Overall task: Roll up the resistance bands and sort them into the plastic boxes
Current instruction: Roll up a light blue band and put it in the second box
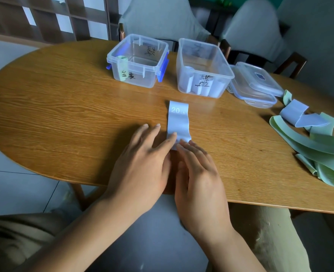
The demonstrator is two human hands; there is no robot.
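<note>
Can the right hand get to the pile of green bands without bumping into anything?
Probably yes. The right hand rests on the blue band, and only bare table lies between it and the green bands.

An oval wooden table [64, 107] carries everything here. Take the clear box with blue latches [137, 60] as the mark: it stands on the far side, with a rolled green band [122, 68] inside its left wall. Just right of it stands a second clear box [202, 68], holding pale rolls. Further right, two clear lids [254, 85] lie stacked. Nearer than the latched box and a little right, a pale blue band marked 20 LB [178, 122] lies flat. Far right of it, a loose heap of green and blue bands [315, 140] reaches the table's edge.
</note>
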